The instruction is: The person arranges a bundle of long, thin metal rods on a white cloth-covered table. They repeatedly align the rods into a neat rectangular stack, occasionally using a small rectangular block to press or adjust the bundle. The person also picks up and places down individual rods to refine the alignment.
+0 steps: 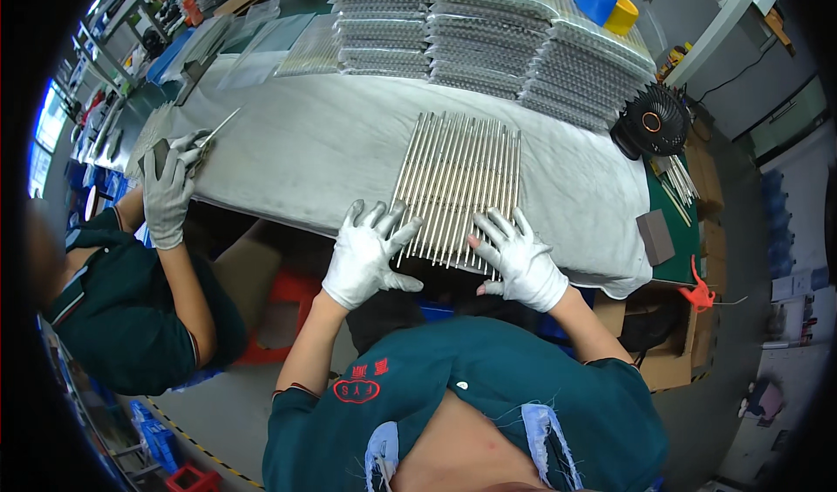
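Observation:
A row of thin, shiny metal rods (458,174) lies side by side on the white cloth, their near ends reaching the table's front edge. My left hand (359,261), in a white glove, has its fingers spread over the near left corner of the row. Opposite it, my right hand (526,264) rests with fingers apart at the near right corner. Some of its fingertips poke bare out of the white glove. Both hands touch the outer rods without gripping any.
A co-worker's gloved hands (170,178) hold a thin rod and a grey block at the left. Bubble-wrapped packs (488,43) are stacked behind, with a blue-and-yellow tape roll (603,2) on top. A black fan (652,122), grey block (656,237) and red-handled tool (697,293) are at right.

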Demonstrator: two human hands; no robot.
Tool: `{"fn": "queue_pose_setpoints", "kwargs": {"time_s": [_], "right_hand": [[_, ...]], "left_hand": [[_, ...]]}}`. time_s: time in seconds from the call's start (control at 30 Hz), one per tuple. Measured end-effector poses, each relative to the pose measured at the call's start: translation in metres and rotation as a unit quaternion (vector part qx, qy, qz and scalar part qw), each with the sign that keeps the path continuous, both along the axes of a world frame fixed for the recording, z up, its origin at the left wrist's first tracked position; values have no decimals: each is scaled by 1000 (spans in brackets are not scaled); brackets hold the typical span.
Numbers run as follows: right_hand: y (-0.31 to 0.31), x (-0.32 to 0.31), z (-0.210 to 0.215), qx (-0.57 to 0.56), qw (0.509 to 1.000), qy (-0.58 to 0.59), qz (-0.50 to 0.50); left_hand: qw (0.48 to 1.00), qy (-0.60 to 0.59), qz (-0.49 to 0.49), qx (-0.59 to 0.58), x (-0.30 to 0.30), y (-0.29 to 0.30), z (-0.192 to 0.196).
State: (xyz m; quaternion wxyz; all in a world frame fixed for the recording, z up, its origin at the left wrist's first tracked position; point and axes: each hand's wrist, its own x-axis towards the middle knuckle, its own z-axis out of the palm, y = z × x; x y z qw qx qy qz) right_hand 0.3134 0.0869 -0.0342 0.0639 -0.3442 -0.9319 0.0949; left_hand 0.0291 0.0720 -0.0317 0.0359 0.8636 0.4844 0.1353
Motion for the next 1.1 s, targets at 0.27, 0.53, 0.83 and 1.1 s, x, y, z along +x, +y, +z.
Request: {"fn": "queue_pose_setpoints", "kwargs": {"time_s": [0.27,0.53,0.83,1.1], "right_hand": [[3,-2,-6,25,999,19,-15],[0,7,15,-14,997,81,1],[-13,25,12,-11,992,114,-51],[-6,51,10,70,982,142,-100]], "left_hand": [[996,-47,-23,68,9,19,-19],[992,-70,-28,102,9,20,-31],[995,-63,-21,76,7,16,-23],[993,-68,1,93,8,12,-29]]}}
